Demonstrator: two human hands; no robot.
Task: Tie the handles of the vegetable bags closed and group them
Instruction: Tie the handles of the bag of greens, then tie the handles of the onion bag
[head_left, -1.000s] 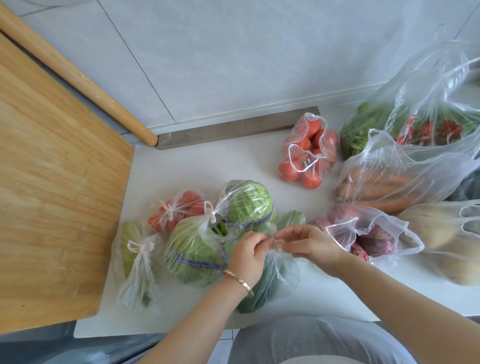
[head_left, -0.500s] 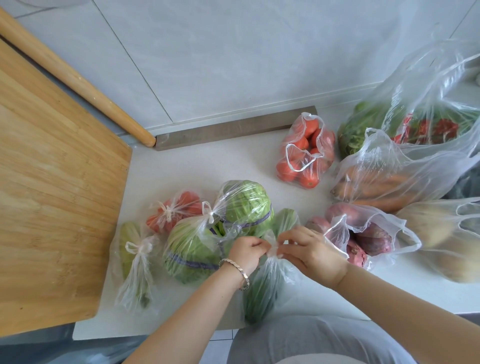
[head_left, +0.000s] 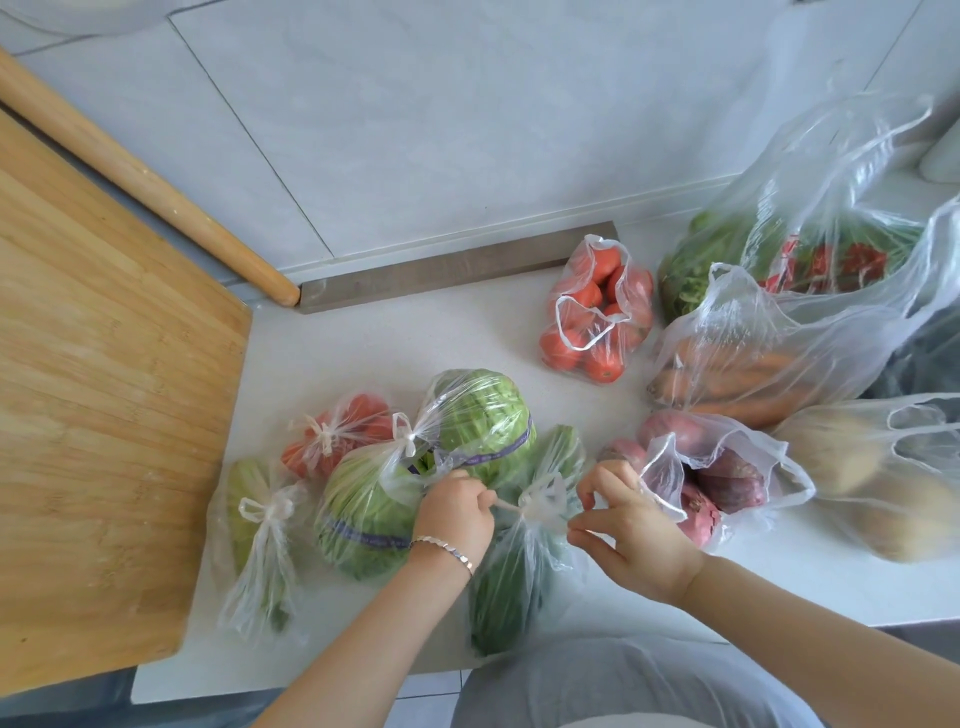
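Observation:
A clear bag of dark green cucumbers (head_left: 511, 582) lies at the counter's front edge. My left hand (head_left: 457, 512) and my right hand (head_left: 631, 530) each pinch one handle end and pull them apart, with a knot (head_left: 537, 506) between them. To the left lie tied bags: green cabbages (head_left: 415, 467), tomatoes (head_left: 337, 434) and a pale green vegetable (head_left: 257, 525). On the right, with loose handles, lie bags of tomatoes (head_left: 595, 317), purple sweet potatoes (head_left: 717, 473), carrots (head_left: 753, 369), potatoes (head_left: 878, 478) and leafy greens (head_left: 789, 249).
A wooden cutting board (head_left: 98, 395) covers the counter's left side, with a rolling pin (head_left: 140, 182) leaning along the tiled wall. A grey metal strip (head_left: 457, 265) lies at the wall's foot. The white counter (head_left: 395, 332) ends just in front of my lap.
My hands, which were close together at the cucumber bag's handles, have drawn apart sideways, and the handles now show a tight knot between them.

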